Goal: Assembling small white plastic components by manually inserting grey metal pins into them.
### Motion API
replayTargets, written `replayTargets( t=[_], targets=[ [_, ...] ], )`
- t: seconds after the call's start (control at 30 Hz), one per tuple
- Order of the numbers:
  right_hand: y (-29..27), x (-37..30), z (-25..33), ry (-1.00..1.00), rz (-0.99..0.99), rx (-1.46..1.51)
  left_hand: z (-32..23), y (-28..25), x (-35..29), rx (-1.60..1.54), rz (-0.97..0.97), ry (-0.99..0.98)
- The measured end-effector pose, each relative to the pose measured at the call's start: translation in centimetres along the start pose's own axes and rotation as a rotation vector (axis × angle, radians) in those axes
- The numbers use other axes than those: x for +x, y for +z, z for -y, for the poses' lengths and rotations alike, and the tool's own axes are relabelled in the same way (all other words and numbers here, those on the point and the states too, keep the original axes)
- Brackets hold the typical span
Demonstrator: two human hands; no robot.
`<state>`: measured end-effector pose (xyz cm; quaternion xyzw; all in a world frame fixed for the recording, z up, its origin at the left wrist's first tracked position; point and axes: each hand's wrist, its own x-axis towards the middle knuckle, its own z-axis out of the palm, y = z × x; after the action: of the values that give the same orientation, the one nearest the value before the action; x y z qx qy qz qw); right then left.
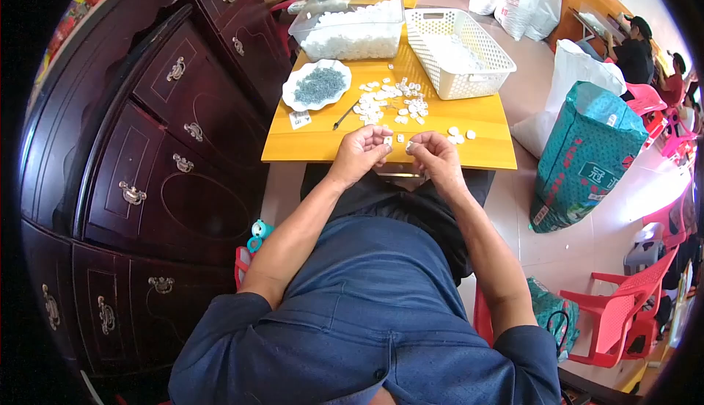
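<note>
Over the near edge of the yellow table, my left hand pinches a small white plastic piece between thumb and fingers. My right hand is closed too, with another small whitish piece at its fingertips. Between the hands a loose white piece lies on the tabletop. Beyond them spreads a scatter of similar white pieces. A few more white pieces sit right of my right hand. A thin dark tool lies left of the scatter.
A scalloped white plate of small grey parts stands at left, by a printed card. Behind are a clear bin and a white basket. Dark drawers flank the left; a teal bag and pink chair are right.
</note>
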<state>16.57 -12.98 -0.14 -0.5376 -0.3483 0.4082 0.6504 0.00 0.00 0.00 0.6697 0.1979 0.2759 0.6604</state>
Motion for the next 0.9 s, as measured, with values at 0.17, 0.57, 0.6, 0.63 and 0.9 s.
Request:
replayTargets(
  t=[0.17, 0.57, 0.6, 0.63, 0.9],
  targets=[
    [0.46, -0.21, -0.30, -0.035, 0.041, -0.005, -0.58, 0.36, -0.44, 0.088, -0.005, 0.063],
    [0.34, -0.07, -0.70, -0.014, 0.084, 0.008, -0.52, 0.45, -0.53, 0.278, 0.029, 0.207],
    [0.35, -0.09, -0.64, -0.014, 0.085, 0.008, -0.52, 0.45, -0.52, 0.279, 0.028, 0.208],
    [0.37, -0.12, -0.55, -0.013, 0.082, -0.004, -0.52, 0.45, -0.50, 0.273, 0.032, 0.206],
    [0.31, -0.24, -0.03, 0.001, 0.065, -0.015, -0.56, 0.38, -0.53, 0.277, 0.032, 0.192]
  ],
)
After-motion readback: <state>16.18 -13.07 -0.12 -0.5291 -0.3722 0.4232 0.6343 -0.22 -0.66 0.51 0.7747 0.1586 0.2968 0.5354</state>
